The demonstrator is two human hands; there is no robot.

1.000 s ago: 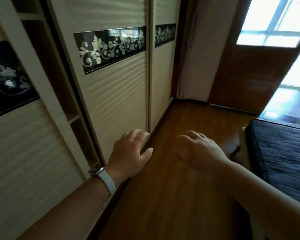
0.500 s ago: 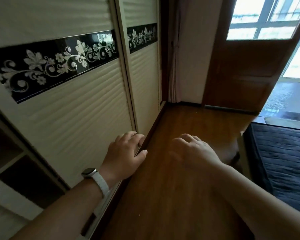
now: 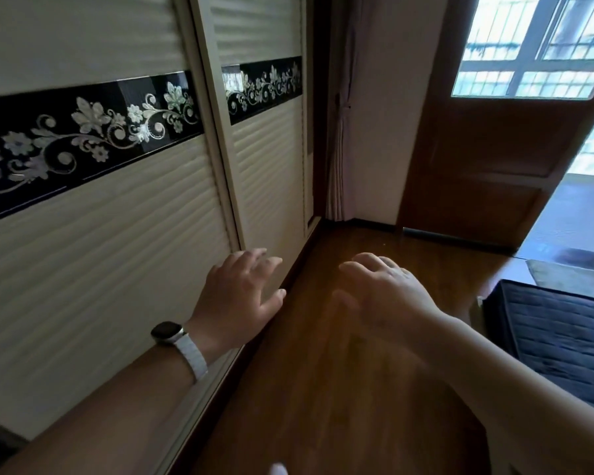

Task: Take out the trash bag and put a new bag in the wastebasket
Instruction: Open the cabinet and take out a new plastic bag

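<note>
No wastebasket and no trash bag show in the head view. My left hand (image 3: 240,296), with a white-strapped watch on its wrist, is stretched forward close to the cream sliding wardrobe door (image 3: 110,255), fingers relaxed and holding nothing. My right hand (image 3: 381,296) hovers over the wooden floor (image 3: 323,389), palm down, fingers loosely bent and empty.
The wardrobe's sliding doors with a black floral band run along the left. A dark blue mattress (image 3: 563,337) lies at the right. Ahead stand a brown door (image 3: 477,166), a tied curtain (image 3: 340,132) in the corner and a bright window (image 3: 535,46).
The view has advanced along the wardrobe: the open shelf section has passed out of sight at the left. Both hands keep the same empty, outstretched pose.
</note>
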